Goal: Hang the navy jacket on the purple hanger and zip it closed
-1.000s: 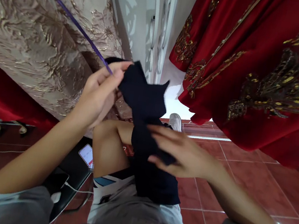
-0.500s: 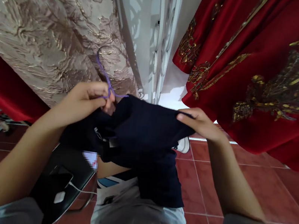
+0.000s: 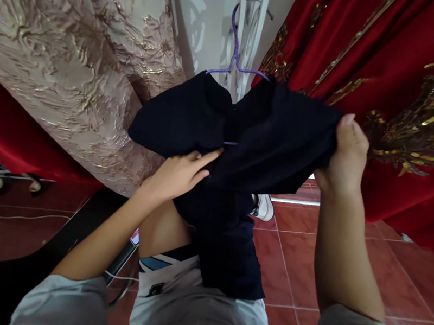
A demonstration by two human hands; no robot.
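A dark navy shirt [image 3: 287,135] hangs from a purple wire hanger [image 3: 234,58], whose hook points up and away from me. The hanger's lower bar shows through the open neck. My right hand [image 3: 347,156] is closed on the shirt's right-hand edge, thumb on top, holding it out to the side. Against the front of the shirt, just below the neck opening, my left hand [image 3: 184,174] lies with its index finger stretched out and its thumb apart. The lower part of the dark cloth [image 3: 232,258] drapes over my leg.
A pale, gold-textured fabric [image 3: 73,52] hangs at the left and a red gown with gold sequins [image 3: 410,89] at the right. White metal bars [image 3: 251,30] stand between them. A black seat [image 3: 77,239] is at lower left, above red floor tiles [image 3: 292,262].
The shirt has been spread and raised, with the hanger now upright inside its neck. My left hand has let go of the hanger and moved right; my right hand has moved up and right.
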